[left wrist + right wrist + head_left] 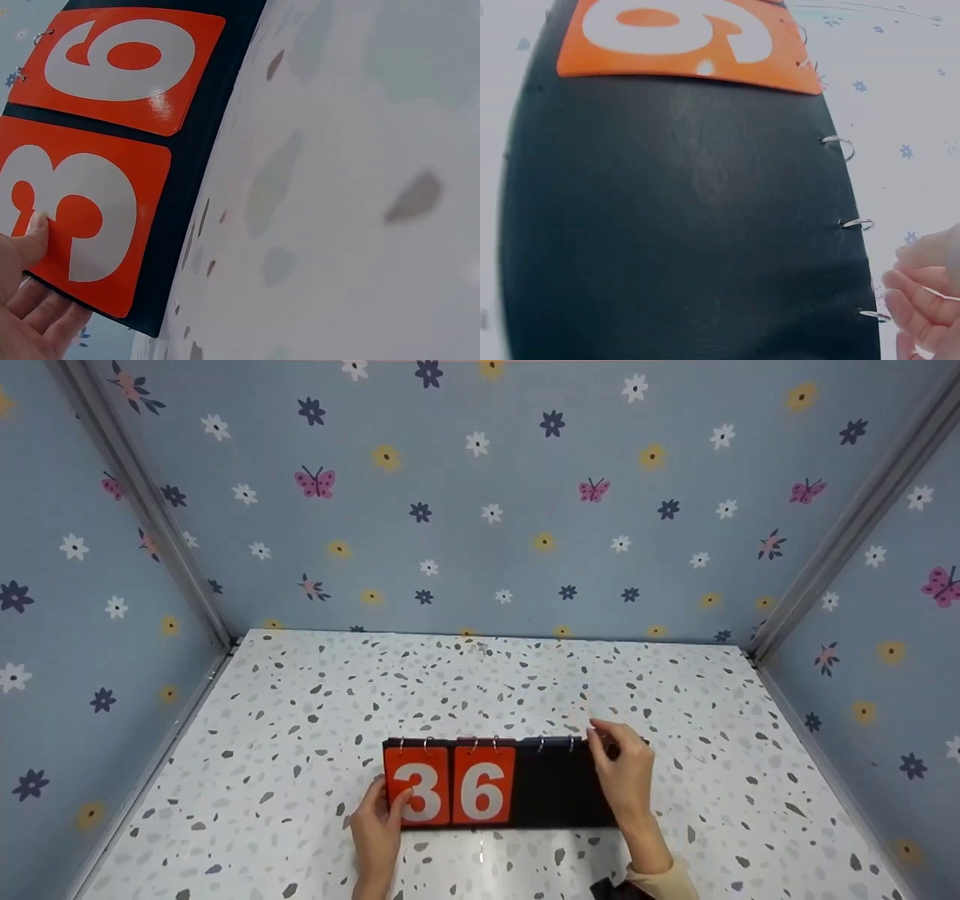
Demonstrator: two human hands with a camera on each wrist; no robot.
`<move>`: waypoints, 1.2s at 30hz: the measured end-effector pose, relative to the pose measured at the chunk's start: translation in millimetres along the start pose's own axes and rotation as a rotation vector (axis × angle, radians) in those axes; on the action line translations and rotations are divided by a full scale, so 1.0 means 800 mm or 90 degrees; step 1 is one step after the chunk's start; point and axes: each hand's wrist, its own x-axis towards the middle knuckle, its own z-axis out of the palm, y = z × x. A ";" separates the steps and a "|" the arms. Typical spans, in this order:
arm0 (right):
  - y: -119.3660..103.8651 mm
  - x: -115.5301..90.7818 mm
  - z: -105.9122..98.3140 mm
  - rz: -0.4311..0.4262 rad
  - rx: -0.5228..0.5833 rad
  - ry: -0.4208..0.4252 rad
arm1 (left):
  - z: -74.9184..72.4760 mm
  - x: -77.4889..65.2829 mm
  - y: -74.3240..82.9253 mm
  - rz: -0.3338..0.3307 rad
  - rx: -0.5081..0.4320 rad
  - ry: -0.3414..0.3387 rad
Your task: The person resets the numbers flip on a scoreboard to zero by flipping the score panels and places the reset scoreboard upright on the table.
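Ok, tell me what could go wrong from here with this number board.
The right hand is close to the rings on the board; a finger might snag one and tug it out of place. The left hand has its thumb on the 3 card, so pressing harder could bend that card. The left hand also grips the board near one end, so if that hold loosens, the board may tip or twist.

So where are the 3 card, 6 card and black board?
3 card (422,787), head view, card's middle.
6 card (484,786), head view, card's middle.
Board (682,210), right wrist view, bare black face.
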 end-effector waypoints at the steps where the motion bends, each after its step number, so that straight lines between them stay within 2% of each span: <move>1: 0.000 -0.004 -0.002 -0.001 0.008 0.010 | -0.001 0.000 0.001 -0.007 0.010 -0.003; 4: 0.000 -0.017 -0.008 0.018 0.032 0.032 | -0.003 -0.002 0.006 -0.020 0.061 -0.010; 7: 0.001 -0.029 -0.016 0.044 0.047 0.061 | -0.005 -0.006 0.010 -0.013 0.110 0.006; 9: -0.006 -0.034 -0.024 0.066 0.047 0.080 | -0.007 -0.009 0.015 0.005 0.119 0.027; 14: -0.027 -0.039 -0.040 0.128 0.038 0.126 | -0.006 -0.018 0.038 0.074 0.100 0.069; 18: 0.009 -0.061 -0.038 0.202 0.055 0.147 | 0.000 -0.026 0.059 0.098 0.077 0.053; 23: 0.098 -0.103 -0.018 0.276 0.055 0.152 | 0.015 -0.036 0.078 0.065 0.047 -0.004; 26: 0.137 -0.123 -0.006 0.297 0.020 0.132 | 0.026 -0.041 0.082 0.040 0.037 -0.036; 28: 0.149 -0.131 -0.002 0.297 0.018 0.115 | 0.033 -0.043 0.083 0.025 0.036 -0.054; 31: 0.153 -0.135 0.002 0.299 0.019 0.091 | 0.042 -0.044 0.082 0.003 0.039 -0.076; 34: 0.145 -0.133 0.002 0.304 0.010 0.069 | 0.051 -0.044 0.080 -0.013 0.049 -0.086; 36: 0.134 -0.129 -0.001 0.306 0.032 0.056 | 0.056 -0.045 0.078 -0.021 0.065 -0.085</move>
